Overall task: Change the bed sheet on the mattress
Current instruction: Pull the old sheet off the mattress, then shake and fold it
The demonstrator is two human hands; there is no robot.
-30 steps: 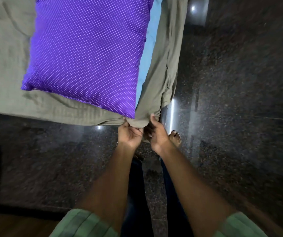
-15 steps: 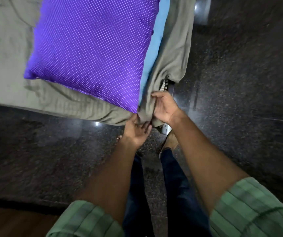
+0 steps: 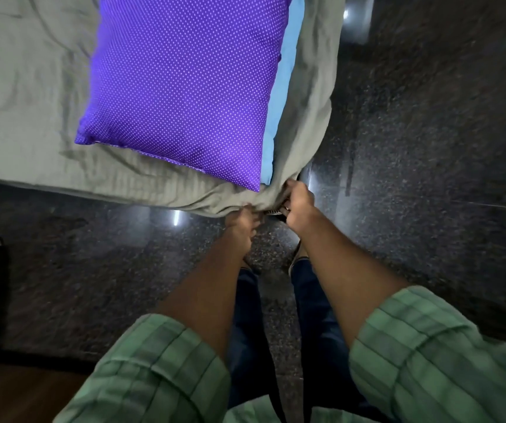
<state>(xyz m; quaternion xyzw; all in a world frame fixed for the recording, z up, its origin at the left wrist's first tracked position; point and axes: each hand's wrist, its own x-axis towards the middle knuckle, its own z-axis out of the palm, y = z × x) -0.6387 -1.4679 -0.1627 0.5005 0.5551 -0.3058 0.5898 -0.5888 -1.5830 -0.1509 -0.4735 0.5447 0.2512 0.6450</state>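
R hand now higher; sheet corner fwd

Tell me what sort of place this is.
Most likely a bedroom: a mattress under a grey-green bed sheet, a purple dotted pillow lying on it, and a dark polished stone floor around. Both hands work the sheet's corner.

Dark speckled polished floor w/ light glints; wood strip bottom-left.
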